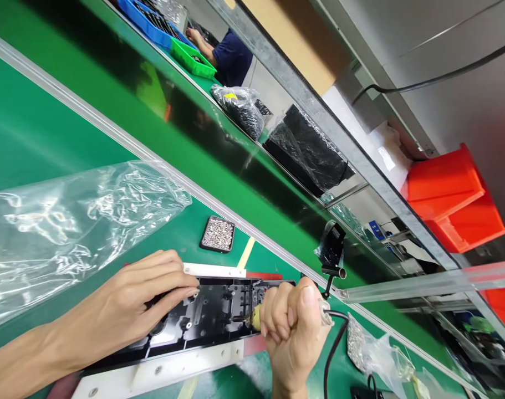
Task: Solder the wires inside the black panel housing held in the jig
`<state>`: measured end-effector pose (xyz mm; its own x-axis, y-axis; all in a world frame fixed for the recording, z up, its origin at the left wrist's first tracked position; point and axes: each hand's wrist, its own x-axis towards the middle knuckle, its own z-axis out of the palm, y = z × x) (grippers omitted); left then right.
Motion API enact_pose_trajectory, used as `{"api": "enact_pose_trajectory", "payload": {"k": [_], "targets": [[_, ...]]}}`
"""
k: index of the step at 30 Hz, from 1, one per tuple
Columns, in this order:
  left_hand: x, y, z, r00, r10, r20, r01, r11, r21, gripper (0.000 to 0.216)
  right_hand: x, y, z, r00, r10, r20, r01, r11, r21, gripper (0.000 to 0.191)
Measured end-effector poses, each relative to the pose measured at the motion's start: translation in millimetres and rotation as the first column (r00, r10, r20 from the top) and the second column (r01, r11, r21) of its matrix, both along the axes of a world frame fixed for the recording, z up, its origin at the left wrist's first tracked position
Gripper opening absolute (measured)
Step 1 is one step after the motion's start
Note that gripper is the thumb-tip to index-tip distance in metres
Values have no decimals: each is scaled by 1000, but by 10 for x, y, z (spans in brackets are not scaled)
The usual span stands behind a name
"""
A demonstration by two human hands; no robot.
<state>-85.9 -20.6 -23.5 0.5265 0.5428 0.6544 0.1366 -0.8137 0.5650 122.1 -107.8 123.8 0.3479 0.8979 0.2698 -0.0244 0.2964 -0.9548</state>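
Overall, green tabletop (36,127) fills the left and lower view, bounded by a pale metal rail running diagonally; beyond the rail a glossy green conveyor belt (123,83). Large crumpled clear plastic bag (65,221) lies on the tabletop at left, just beside the left hand. Upper shelf level carries black parts in plastic wrap (310,147), a bagged bundle of dark pieces (239,108), a green bin (192,58) and a blue tray (146,19); a co-worker's arm and dark blue sleeve (231,55) are at the far end. Orange bins (447,188) stacked at right. Near bottom centre, a long black plastic panel (210,316) sits in a white fixture (161,371) on the tabletop, ribbed inner side up. Left hand (139,305) is pressed flat on the panel's left part, fingers spread and released, pinning it down. Right hand (291,327) is clenched around an electric screwdriver (256,317) with yellow collar, its tip against the panel's right end; black cable trails from the fist. Small black tray of screws (218,234) rests on the tabletop just beyond the panel. Small clear bag (368,346) lies right of the right hand.
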Motion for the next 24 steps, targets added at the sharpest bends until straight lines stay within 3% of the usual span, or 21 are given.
{"api": "enact_pose_trajectory", "payload": {"k": [5,10,16,24], "targets": [[-12,11,-63,1000,13,9,-14,999,41,17,-5,2,-11,1000,4,29,-4,1000,-5,64],[-10,13,-81,1000,18,-1,-18,999,49,17,6,-28,-69,996,-89,-1,89,995,-42,66],[-29,2,-102,1000,3,-5,-3,999,48,16,-4,5,26,1000,-14,27,15,1000,-27,66],[-50,25,-135,1000,-12,5,12,1000,27,21,14,-8,-5,997,-78,11,78,997,-28,68]]}}
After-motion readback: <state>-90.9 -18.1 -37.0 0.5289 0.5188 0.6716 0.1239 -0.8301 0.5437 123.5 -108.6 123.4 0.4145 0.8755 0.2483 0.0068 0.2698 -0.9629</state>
